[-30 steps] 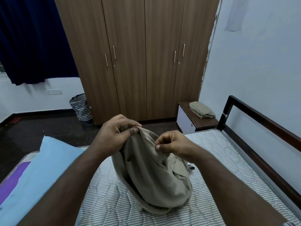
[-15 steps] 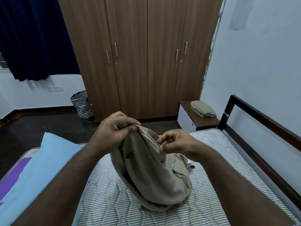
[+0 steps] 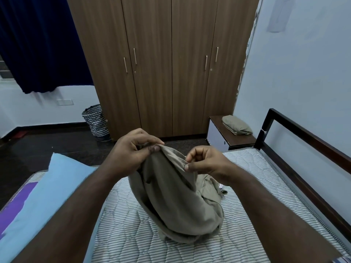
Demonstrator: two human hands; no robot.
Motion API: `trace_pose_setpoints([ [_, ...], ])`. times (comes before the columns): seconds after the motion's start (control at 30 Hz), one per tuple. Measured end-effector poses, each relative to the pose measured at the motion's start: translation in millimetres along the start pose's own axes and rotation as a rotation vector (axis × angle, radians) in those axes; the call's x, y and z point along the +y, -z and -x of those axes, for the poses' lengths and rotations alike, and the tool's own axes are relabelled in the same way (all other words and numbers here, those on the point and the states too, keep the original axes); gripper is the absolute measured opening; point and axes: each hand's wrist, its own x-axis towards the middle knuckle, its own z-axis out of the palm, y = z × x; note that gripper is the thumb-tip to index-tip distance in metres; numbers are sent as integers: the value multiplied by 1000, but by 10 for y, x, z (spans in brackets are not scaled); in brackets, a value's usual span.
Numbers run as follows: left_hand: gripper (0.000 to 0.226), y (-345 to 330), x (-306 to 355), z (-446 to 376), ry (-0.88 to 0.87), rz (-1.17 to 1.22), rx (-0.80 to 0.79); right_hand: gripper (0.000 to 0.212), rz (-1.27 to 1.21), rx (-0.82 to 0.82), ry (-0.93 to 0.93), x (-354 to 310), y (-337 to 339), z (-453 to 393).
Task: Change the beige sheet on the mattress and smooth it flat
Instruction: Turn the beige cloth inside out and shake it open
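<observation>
Striped quilted white-and-grey mattress (image 3: 247, 196) on dark-framed bed, bare. Bunched beige cotton sheet (image 3: 176, 202) stands heaped mid-mattress, top edge lifted. Light blue pillow (image 3: 53, 186) lies at the left edge. Left hand (image 3: 131, 150): fingers curled, gripping sheet's upper hem. Right hand (image 3: 205, 162): fingers pinch the hem just beside it.

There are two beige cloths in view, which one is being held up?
The bunched beige sheet on the striped mattress; the left hand and right hand pinch its top edge. The other, folded, lies untouched on the bedside table.
</observation>
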Motion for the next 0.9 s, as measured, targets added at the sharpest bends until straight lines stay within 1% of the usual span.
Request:
trace_pose_setpoints([
  [0.07, 18, -7, 12, 3, 4, -7, -18, 26, 36, 31, -28, 26, -50, -22],
  [0.17, 21, -25, 25, 15, 8, -9, -42, 33, 72, 183, -26, 92, -133, -57],
  [0.23, 21, -35, 33, 24, 2, -15, -55, 38, 59, 215, -33, 122, -164, -48],
  [0.33, 22, -45, 33, 33, -12, -42, -79, 44, 44, 144, -116, 97, -174, -10],
  [0.43, 22, -42, 34, 40, -8, -45, -94, 55, 101, 31, -198, 88, -166, 5],
  [0.5, 23, -43, 44, 47, -2, -59, -112, 51, 126, 9, -219, 118, -144, -10],
  [0.57, 22, -44, 55, 58, -5, -65, -117, 32, 196, 21, -223, 162, -120, -46],
  [0.63, 21, -33, 49, 66, -21, -58, -96, 11, 285, 86, -211, 235, -80, -96],
  [0.73, 20, -15, 38, 77, -29, -46, -70, 18, 328, 206, -170, 312, -47, -145],
  [0.83, 19, -18, 32, 91, -34, -43, -40, 21, 435, 221, -122, 281, -21, -155],
  [0.9, 20, 2, -11, 92, -24, -59, 8, 21, 434, 226, -131, 213, 46, -170],
])
